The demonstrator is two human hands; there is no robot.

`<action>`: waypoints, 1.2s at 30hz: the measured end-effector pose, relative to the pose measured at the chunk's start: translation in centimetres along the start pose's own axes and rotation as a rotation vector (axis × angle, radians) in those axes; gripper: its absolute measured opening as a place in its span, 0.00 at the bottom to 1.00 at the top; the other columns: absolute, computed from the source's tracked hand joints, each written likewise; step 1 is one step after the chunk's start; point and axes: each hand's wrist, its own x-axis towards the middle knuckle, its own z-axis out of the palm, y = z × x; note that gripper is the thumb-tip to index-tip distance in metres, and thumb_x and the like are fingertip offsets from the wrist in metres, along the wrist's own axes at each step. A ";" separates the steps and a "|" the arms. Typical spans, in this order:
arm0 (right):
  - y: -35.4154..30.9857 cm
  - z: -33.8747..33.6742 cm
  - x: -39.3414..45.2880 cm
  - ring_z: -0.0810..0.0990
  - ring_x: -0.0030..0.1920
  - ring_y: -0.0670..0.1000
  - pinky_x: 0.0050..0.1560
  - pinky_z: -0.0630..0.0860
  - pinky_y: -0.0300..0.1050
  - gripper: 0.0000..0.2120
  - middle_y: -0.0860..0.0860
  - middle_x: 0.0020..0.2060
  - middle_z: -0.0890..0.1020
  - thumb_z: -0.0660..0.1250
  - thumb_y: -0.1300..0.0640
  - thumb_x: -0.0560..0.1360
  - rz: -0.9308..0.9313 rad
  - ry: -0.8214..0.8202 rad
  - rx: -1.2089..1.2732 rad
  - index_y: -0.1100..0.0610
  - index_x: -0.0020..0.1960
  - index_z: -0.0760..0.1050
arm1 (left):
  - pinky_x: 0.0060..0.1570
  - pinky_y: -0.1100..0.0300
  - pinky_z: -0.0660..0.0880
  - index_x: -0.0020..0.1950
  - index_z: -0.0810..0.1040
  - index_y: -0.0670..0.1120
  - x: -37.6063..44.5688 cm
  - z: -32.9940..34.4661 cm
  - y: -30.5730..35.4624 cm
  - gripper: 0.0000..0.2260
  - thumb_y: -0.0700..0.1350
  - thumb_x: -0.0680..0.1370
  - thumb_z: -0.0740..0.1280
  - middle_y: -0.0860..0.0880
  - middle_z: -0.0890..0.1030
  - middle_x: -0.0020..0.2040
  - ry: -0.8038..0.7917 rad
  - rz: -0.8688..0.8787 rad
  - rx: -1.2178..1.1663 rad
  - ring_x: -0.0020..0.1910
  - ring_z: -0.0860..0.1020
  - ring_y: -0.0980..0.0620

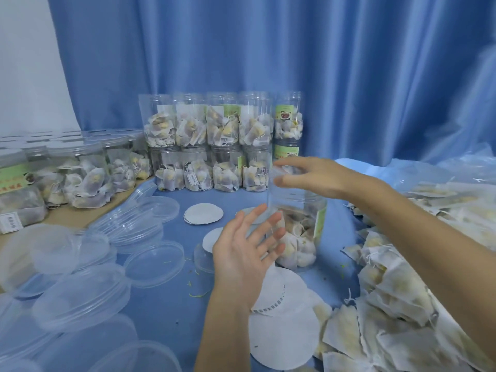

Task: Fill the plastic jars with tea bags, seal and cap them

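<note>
Biggest mass first: we have a loose heap of off-white paper tea bags (397, 312) down the right side of the blue cloth-covered table (166, 312), so plenty of stock left to pack.

Next, a block of clear plastic jars, filled and stacked two high (222, 140), against the blue curtain (295, 49). The top row looks open-mouthed, with no caps that we can make out. At far left, a group of filled clear jars with caps on (80, 167). So a good share is filled, part capped; sealing status of the stacked ones we can't tell.

A pile of loose clear plastic screw caps (88, 277) sits front left, and white round paper seal discs (279, 334) lie scattered in the centre, both unused so far.

Current piece: a clear plastic jar with a green label (298, 226), centre table, partly filled with tea bags at the bottom. It stands upright, long axis vertical, mouth up, uncapped and, as far as we see, unsealed.

Our right hand (311, 175) is at the jar's top, thumb and fingers curled at the rim; whether they pinch the rim or a tea bag we can't tell. Our left hand (247, 251) is open, fingers straight and spread, alongside the jar wall, holding nothing.

Judgement: roughly mid-batch; this jar needs topping up, then disc and cap.
</note>
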 end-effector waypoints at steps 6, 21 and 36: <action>-0.4 1.1 -0.4 0.61 0.72 0.55 0.69 0.63 0.51 0.43 0.52 0.73 0.60 0.67 0.30 0.62 -0.040 -0.030 -0.384 0.34 0.73 0.54 | 0.60 0.49 0.73 0.58 0.80 0.44 0.0 0.2 -0.6 0.23 0.52 0.66 0.68 0.43 0.82 0.49 0.125 0.021 0.129 0.47 0.80 0.42; -0.4 1.7 -4.5 0.60 0.65 0.30 0.58 0.58 0.26 0.40 0.38 0.67 0.63 0.66 0.31 0.63 -0.234 0.303 0.404 0.29 0.71 0.52 | 0.54 0.52 0.78 0.69 0.68 0.53 0.8 0.4 -1.0 0.35 0.55 0.63 0.72 0.47 0.79 0.63 0.183 0.216 0.055 0.57 0.80 0.44; 2.9 -1.0 -5.0 0.82 0.53 0.50 0.51 0.80 0.51 0.47 0.47 0.60 0.79 0.50 0.14 0.49 0.063 -0.084 0.451 0.30 0.66 0.62 | 0.60 0.43 0.73 0.70 0.68 0.51 0.0 -0.3 -0.6 0.29 0.42 0.70 0.72 0.50 0.81 0.60 0.147 0.378 0.089 0.57 0.80 0.46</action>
